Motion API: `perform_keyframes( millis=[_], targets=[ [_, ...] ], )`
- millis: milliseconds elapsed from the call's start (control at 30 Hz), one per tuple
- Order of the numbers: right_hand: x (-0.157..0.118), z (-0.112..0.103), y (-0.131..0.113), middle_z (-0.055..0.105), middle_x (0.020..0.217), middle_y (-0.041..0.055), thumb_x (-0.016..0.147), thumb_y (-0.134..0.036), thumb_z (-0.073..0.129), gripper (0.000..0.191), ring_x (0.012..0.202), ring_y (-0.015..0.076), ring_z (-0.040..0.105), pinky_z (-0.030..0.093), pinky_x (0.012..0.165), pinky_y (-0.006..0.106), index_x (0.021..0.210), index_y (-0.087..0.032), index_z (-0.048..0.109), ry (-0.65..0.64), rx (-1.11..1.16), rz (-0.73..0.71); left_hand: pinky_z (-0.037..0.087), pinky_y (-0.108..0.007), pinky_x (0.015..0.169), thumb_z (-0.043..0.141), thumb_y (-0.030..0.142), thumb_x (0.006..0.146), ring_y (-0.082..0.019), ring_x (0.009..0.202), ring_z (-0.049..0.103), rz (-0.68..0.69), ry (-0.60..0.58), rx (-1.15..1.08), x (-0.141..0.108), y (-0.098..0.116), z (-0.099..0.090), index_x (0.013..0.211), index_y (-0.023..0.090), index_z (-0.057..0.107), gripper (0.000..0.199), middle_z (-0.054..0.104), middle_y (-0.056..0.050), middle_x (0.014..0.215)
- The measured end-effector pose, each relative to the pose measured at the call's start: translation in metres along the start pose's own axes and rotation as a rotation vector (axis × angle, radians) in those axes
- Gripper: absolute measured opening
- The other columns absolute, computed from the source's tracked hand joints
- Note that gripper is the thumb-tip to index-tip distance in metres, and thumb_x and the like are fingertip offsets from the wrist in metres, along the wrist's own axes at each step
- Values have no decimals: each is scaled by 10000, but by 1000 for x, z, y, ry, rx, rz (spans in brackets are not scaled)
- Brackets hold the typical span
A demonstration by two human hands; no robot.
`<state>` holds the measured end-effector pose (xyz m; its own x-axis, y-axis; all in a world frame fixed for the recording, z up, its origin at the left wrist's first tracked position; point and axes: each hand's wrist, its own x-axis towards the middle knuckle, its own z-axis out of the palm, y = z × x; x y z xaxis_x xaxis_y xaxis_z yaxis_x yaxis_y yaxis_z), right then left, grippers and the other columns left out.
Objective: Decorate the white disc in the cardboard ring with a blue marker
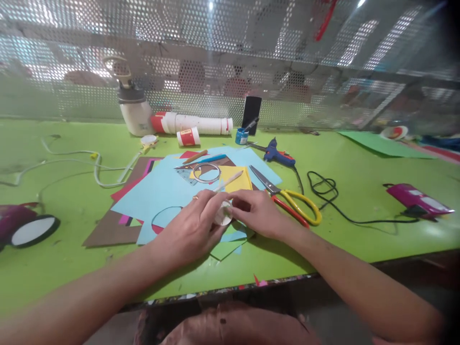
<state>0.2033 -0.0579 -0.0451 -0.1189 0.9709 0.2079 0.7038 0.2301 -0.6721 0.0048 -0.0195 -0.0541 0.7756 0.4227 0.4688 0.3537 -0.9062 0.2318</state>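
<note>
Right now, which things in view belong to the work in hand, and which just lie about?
Work in hand:
- white round piece, between left hand and right hand
- likely light blue paper, scissors, glue gun

Apparently just lying about:
- black phone
- white bottle
- purple device

We look through a single camera worn on the person's head, facing forward and down over the green table. From above and behind the hands, we see both forearms enter from the lower corners, so the left hand and right hand sit near us, around the middle of our wide view. At the bottom we catch the person's lap; at the top we face a perforated screen beyond the table's far edge.
</note>
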Motion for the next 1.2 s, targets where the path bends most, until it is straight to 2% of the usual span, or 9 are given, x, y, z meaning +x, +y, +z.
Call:
perform_keyframes(
  millis=[167, 367, 467, 600, 700, 800, 1033, 1133, 1200],
  targets=[
    [-1, 2, -5, 637, 724, 15, 850, -115, 564, 136, 656, 128, 521, 383, 643, 258, 867, -147, 695, 6, -74, -63, 540, -418, 822, 551, 128, 886, -283, 985, 589, 20, -43, 77, -1, 3, -3, 1401, 153, 282, 583, 541, -129, 1105],
    [-4, 2, -8, 661, 766, 37, 850, -157, 589, 153, 677, 145, 549, 392, 651, 269, 963, -139, 691, -1, -99, -43, 535, -424, 854, 563, 192, 900, -278, 995, 591, -38, -53, 76, -2, 1, -1, 1400, 140, 292, 571, 542, -134, 1124],
    [-4, 0, -10, 659, 772, 35, 819, -183, 636, 134, 675, 145, 547, 387, 634, 265, 938, -146, 685, -29, -100, -42, 542, -413, 836, 568, 191, 899, -272, 979, 593, -24, -45, 78, -2, -1, 0, 1394, 133, 298, 567, 545, -132, 1104],
    [-3, 2, -11, 676, 820, 32, 774, -83, 597, 172, 691, 137, 552, 386, 635, 255, 909, -160, 670, -41, -90, -56, 550, -415, 792, 531, 149, 915, -268, 928, 601, 46, -14, 149, -1, 2, -1, 1405, 149, 310, 537, 560, -127, 1063],
    [-3, 5, -9, 699, 895, 43, 785, -68, 566, 238, 767, 155, 592, 408, 675, 263, 972, -168, 674, -16, -74, -60, 562, -447, 787, 519, 125, 914, -299, 969, 606, 98, -10, 197, 1, 7, -4, 1424, 129, 289, 559, 582, -158, 1079],
    [-4, 8, -7, 694, 830, 25, 802, -92, 577, 228, 729, 148, 595, 425, 663, 261, 985, -177, 681, 30, -47, -43, 568, -467, 781, 526, 100, 895, -323, 1007, 603, 150, -2, 256, 2, 11, -8, 1413, 141, 301, 566, 588, -173, 1109],
    [-1, 3, 0, 663, 745, -2, 793, -59, 553, 281, 637, 111, 575, 460, 649, 247, 1022, -154, 685, 160, 5, 18, 586, -383, 744, 568, 135, 895, -255, 928, 638, 5, 47, 160, 1, 6, -9, 1351, 174, 351, 506, 547, -135, 1154],
    [-1, 2, 3, 660, 733, 8, 807, -71, 556, 235, 631, 117, 566, 453, 650, 259, 985, -139, 693, 178, -19, 18, 589, -399, 728, 547, 163, 916, -267, 909, 635, 57, 2, 184, 1, 2, -11, 1315, 138, 365, 439, 534, -160, 1153],
    [-1, 1, 4, 658, 752, 25, 817, -86, 566, 197, 634, 123, 557, 443, 645, 266, 957, -132, 696, 178, -45, -1, 591, -438, 766, 520, 134, 901, -327, 1012, 617, 145, -61, 241, 2, 1, -13, 1324, 82, 347, 460, 527, -213, 1186]
  ],
)
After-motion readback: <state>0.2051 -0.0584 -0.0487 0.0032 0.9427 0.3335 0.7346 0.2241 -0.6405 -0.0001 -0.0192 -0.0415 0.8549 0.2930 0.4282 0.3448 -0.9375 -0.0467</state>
